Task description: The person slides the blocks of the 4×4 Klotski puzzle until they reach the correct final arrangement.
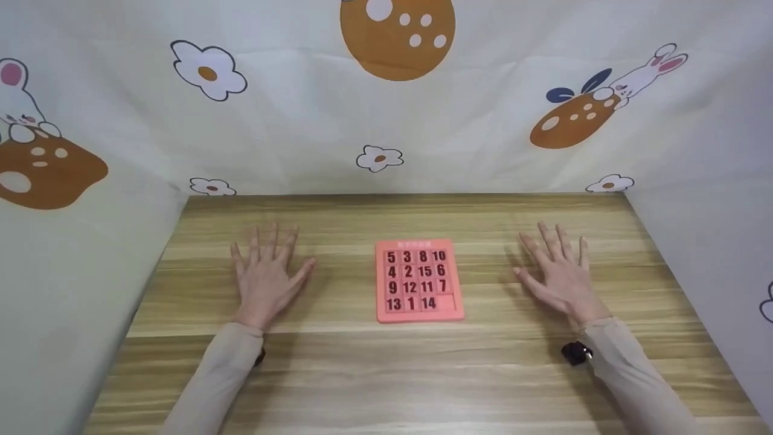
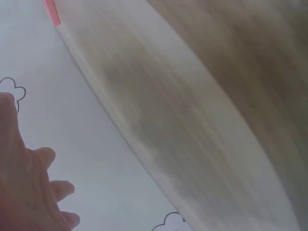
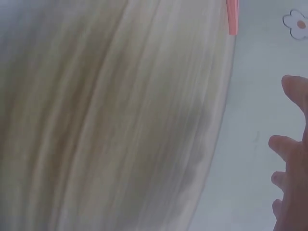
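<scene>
A pink number sliding puzzle lies flat in the middle of the wooden table, its digits facing the person. Its tiles stand in four rows out of order, with the bottom-right slot bare. To its left, my left hand is palm down with fingers spread, holding nothing. Opposite, on the puzzle's right, my right hand is likewise palm down and spread, apart from the puzzle. Both wrist views catch only a pink sliver of the puzzle's edge, beside the left hand and the right hand.
Pale cloth walls printed with rabbits, flowers and orange fruit shapes enclose the table at the back and both sides. A small black wrist device sits by the right cuff. Light sleeves cover both forearms.
</scene>
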The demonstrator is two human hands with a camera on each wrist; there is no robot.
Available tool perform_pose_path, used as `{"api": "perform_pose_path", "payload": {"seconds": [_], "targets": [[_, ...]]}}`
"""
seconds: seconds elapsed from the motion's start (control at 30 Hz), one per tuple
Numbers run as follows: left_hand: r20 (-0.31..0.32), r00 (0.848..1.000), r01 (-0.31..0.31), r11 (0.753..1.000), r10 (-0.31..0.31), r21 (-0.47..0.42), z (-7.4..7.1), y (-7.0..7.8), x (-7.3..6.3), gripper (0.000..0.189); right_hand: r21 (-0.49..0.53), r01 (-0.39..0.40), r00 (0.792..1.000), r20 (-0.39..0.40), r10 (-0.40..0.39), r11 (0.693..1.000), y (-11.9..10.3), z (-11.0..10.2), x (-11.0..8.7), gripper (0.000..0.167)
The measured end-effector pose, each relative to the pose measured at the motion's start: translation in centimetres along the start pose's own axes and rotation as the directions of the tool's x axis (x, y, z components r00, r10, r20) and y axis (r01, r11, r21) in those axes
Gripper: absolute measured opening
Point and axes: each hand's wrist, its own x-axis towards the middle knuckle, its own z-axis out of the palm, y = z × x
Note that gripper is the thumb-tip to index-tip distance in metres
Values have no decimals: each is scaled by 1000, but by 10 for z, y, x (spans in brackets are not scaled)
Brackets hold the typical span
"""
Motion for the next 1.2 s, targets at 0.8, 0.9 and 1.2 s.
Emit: {"api": "perform_pose_path", "payload": {"seconds": [0.8, 0.9, 1.2], "targets": [[475, 812, -336, 937, 338, -92, 23, 94, 3, 95, 122, 521, 839, 110, -533, 845, -108, 31, 6, 51], [502, 794, -333, 936, 344, -113, 25, 96, 2, 100, 138, 527, 829, 134, -543, 838, -110, 30, 5, 49], [507, 782, -328, 931, 362, -159, 32, 98, 2, 109, 56, 503, 858, 85, -506, 863, -101, 15, -2, 41]]}}
